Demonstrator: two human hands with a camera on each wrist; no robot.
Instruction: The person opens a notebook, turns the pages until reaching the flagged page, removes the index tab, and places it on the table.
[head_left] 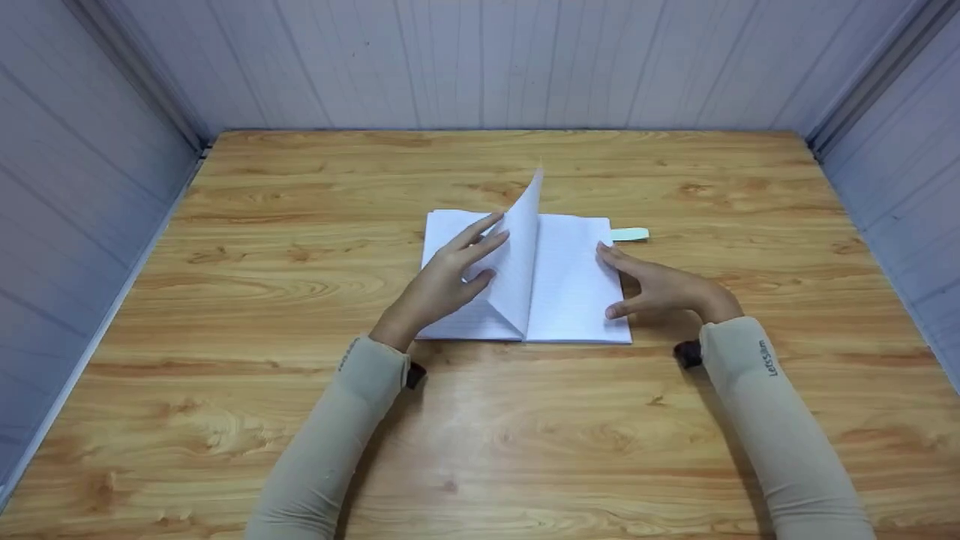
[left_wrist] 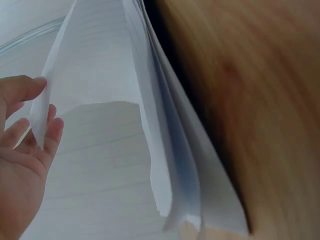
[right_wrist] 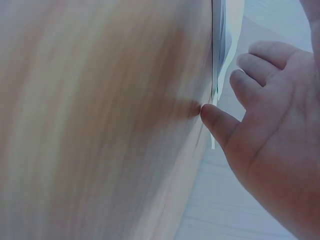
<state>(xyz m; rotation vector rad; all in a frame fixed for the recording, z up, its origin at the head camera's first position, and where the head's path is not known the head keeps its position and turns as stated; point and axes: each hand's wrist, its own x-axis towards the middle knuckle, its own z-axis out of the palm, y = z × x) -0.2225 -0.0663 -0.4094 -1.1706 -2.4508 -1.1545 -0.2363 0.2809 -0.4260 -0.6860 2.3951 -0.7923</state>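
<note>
An open lined notebook [head_left: 559, 289] lies flat near the middle of the wooden bench [head_left: 225, 315], spine running away from the person. One page [head_left: 521, 247] stands up from the spine, curling toward the left. The left hand [head_left: 450, 274] rests over the left half of the notebook, its fingers [head_left: 487, 241] straight and relaxed against the raised page, steadying it rather than pinching it. The right hand [head_left: 656, 289] lies at the notebook's right edge, fingers loose and extended, the thumb touching the lower right corner of the pages, grasping nothing. A pale green slip of paper [head_left: 628, 235] sticks out from beneath the notebook's far right corner. Both forearms wear beige sleeves [head_left: 780, 427].
</note>
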